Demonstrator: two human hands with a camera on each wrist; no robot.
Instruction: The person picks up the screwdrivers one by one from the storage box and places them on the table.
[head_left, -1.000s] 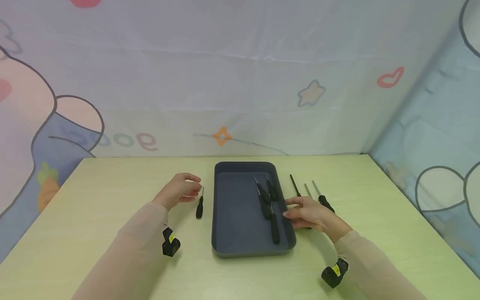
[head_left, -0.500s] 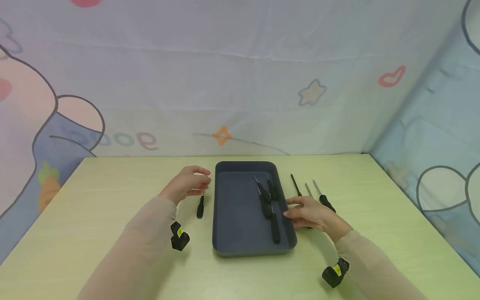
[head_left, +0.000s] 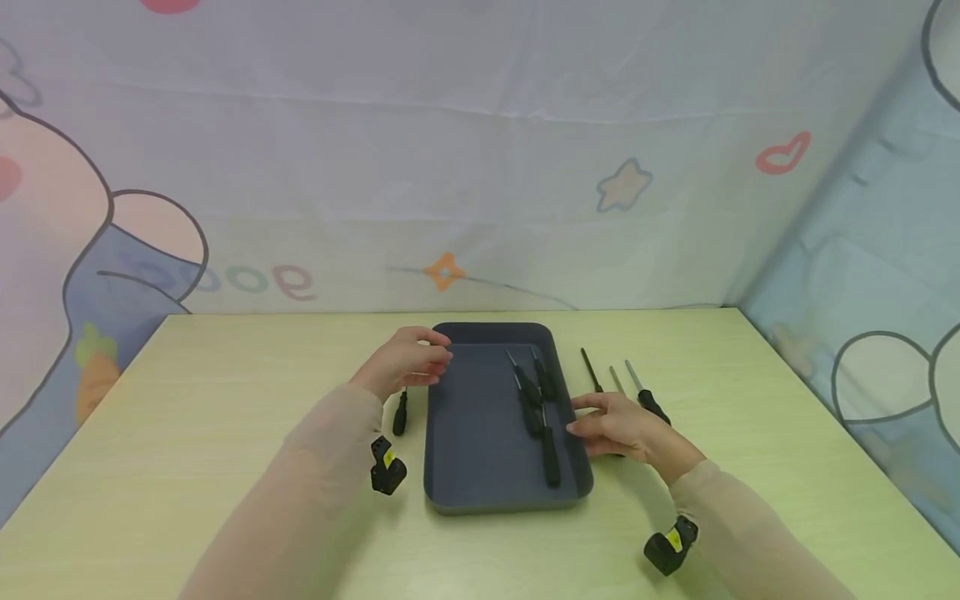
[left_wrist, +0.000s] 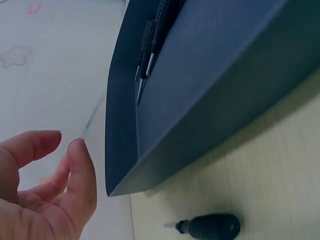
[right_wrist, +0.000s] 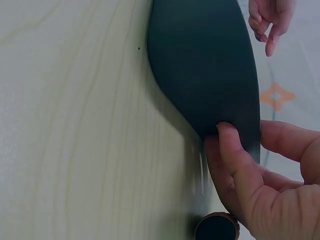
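Note:
In the head view a dark grey tray [head_left: 468,442] lies on the table, with several black-handled screwdrivers [head_left: 551,458] along its right side. My left hand [head_left: 401,364] hovers over the tray's far left edge, fingers loosely bent, and the left wrist view shows nothing between thumb and fingers. Just below that hand, a short screwdriver [head_left: 401,414] lies on the table left of the tray, its tip partly hidden. At the tray's right wall my right hand [head_left: 618,427] pinches the rim, with fingers on the outer side in the right wrist view.
To the right of the tray lie more screwdrivers [head_left: 654,406], partly covered by my right hand. A pale wooden table [head_left: 247,375] bears everything. A printed cloth [head_left: 480,167] hangs behind its back edge.
My left hand has moved right, from beside the short screwdriver to over the tray's left edge. The right hand, tray and screwdrivers have stayed in place.

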